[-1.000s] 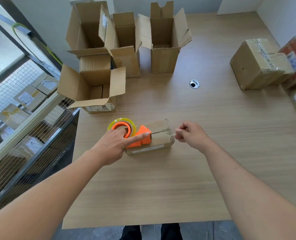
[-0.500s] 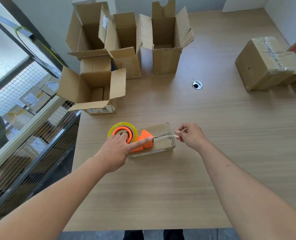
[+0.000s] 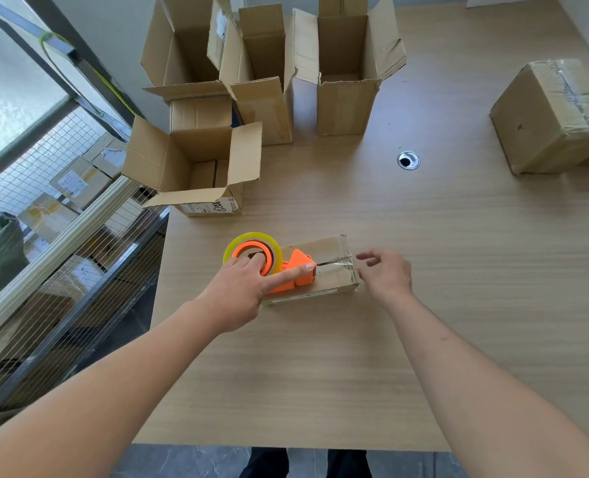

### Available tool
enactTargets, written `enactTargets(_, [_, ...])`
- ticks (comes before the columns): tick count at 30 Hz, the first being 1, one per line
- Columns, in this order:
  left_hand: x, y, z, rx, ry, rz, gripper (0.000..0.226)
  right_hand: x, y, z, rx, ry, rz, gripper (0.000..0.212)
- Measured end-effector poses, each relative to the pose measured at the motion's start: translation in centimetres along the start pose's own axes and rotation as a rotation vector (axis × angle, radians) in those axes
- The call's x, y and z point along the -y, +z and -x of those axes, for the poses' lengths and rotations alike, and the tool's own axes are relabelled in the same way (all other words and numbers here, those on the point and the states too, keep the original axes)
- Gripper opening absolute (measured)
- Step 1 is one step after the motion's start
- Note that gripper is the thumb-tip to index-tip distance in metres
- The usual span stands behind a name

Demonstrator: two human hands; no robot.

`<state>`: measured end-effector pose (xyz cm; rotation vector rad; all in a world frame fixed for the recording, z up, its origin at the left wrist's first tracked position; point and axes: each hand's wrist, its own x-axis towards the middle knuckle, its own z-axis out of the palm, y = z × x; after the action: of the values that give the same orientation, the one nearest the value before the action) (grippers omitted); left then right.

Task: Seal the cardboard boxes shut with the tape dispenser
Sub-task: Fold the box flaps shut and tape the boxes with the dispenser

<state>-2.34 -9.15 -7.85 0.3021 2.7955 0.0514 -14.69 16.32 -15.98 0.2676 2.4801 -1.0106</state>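
Gleaming tape strip [image 3: 334,264] across box seam [image 3: 332,272]

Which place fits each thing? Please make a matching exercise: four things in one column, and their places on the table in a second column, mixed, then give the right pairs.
Things:
1. tape dispenser
2. small closed box
3. open boxes
4. large taped box

Places:
A. far right of the table
B. far left, flaps up
C. lying on the small box, under the left hand
D. near the middle, beside the right hand

Pairs: 1-C, 2-D, 3-B, 4-A
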Motion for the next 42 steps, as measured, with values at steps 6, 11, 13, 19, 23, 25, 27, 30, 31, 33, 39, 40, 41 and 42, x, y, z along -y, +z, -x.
enactTargets(6, [0.1, 0.1, 0.0, -0.009, -0.001, 0.01, 0.1, 2.0, 2.4, 3.9, -0.305, -0.121, -0.166, 0.02])
enactTargets(11, [0.0, 0.2, 0.0, -0.014, 0.006, 0.009, 0.099, 2.9, 4.3, 5.1, -0.313, 0.049, -0.234, 0.038])
enactTargets(13, [-0.1, 0.0, 0.0, -0.004, 0.01, 0.009, 0.099, 3.1, 4.9, 5.1, -0.338, 0.117, -0.291, 0.036])
enactTargets(19, [-0.6, -1.8, -0.1, 0.047, 0.004, 0.023, 0.095, 3.4, 6.3, 4.9, -0.391, 0.186, -0.496, 0.031])
enactTargets(23, [-0.8, -2.8, 0.3, 0.161, 0.006, 0.143, 0.088, 3.6, 6.5, 4.3, -0.393, 0.237, -0.544, 0.031])
enactTargets(25, [0.3, -3.4, 0.5, 0.206, -0.012, 0.192, 0.084, 3.5, 6.3, 4.0, -0.391, 0.257, -0.55, 0.032])
enactTargets(27, [2.4, -4.1, 1.2, 0.27, -0.053, 0.238, 0.083, 3.5, 6.1, 3.7, -0.39, 0.281, -0.559, 0.031])
enactTargets(30, [5.9, -5.1, 2.8, 0.37, -0.135, 0.323, 0.083, 3.5, 6.2, 3.6, -0.399, 0.298, -0.583, 0.03])
enactTargets(31, [6.7, -5.4, 3.3, 0.397, -0.157, 0.363, 0.084, 3.6, 6.3, 3.7, -0.402, 0.299, -0.586, 0.03])
enactTargets(33, [7.7, -5.5, 4.0, 0.431, -0.188, 0.45, 0.083, 3.8, 6.4, 3.9, -0.406, 0.303, -0.591, 0.03])
enactTargets(39, [10.0, -4.9, 4.4, 0.498, -0.214, 0.608, 0.081, 4.0, 6.3, 3.9, -0.423, 0.306, -0.563, 0.03])
enactTargets(40, [10.5, -4.7, 4.6, 0.5, -0.221, 0.613, 0.081, 4.0, 6.3, 3.9, -0.424, 0.299, -0.555, 0.03])
enactTargets(41, [11.0, -4.5, 4.7, 0.5, -0.228, 0.614, 0.081, 3.9, 6.2, 4.0, -0.425, 0.287, -0.537, 0.03])
enactTargets(42, [11.4, -4.4, 4.8, 0.499, -0.232, 0.608, 0.081, 3.9, 6.2, 4.1, -0.423, 0.271, -0.511, 0.031])
